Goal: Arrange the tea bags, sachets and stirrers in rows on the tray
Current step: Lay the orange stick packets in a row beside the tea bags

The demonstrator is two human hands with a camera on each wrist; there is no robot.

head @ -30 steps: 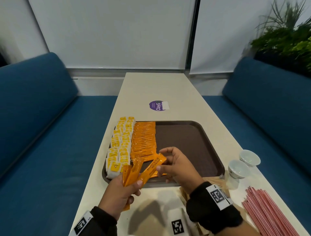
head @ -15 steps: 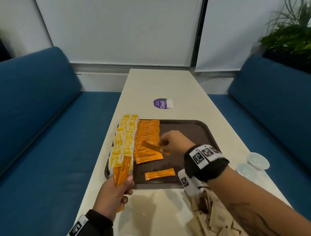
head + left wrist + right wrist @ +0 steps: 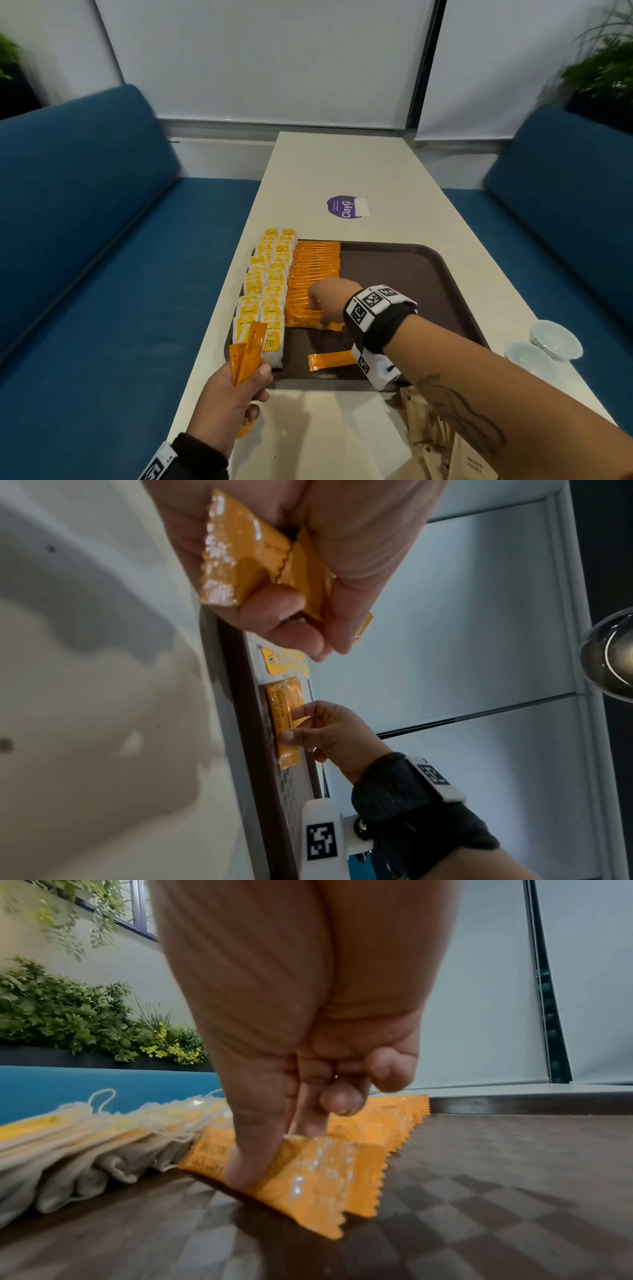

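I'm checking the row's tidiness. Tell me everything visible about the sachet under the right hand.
The sachet is a glossy orange stick pack with zigzag-cut ends and dark print. It lies tilted at the near end of the orange row on the tray, one edge raised, pinched by the right hand.

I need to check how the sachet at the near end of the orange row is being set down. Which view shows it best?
The right wrist view: the sachet fills the frame, pinched by the right hand, its near edge on the tray. The left wrist view shows it smaller, with its print. In the head view the right hand mostly hides it.
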